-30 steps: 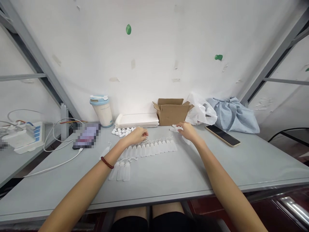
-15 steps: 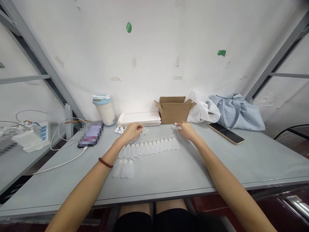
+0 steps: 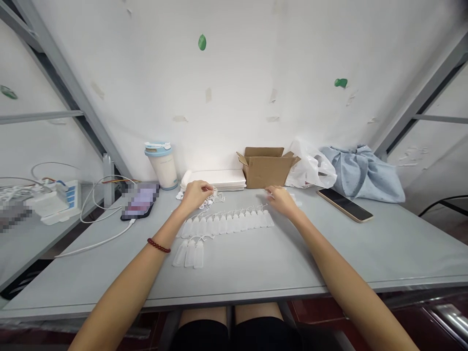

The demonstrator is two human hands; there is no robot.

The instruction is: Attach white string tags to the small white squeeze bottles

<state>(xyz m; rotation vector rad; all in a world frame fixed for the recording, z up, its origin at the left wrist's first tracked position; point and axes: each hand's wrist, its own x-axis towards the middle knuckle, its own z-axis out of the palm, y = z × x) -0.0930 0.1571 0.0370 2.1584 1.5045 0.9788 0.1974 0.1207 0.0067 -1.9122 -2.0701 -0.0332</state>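
As the head view looks down, translucent tags line up at six o'clock. The left hand, at eight, pinches white strings; the right hand, at four, curls over clear plastic, its grip hidden. Handling strings seems the present step; untangled loops would ease the next move. The cup, at nine, bears unreadable lettering.

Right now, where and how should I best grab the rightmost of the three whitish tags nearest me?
Probably pinch the lower end of the rightmost tag, coming from the near side. That end points toward you, while its upper end runs up to the bunched cords, and the middle tag lies close along its left edge.
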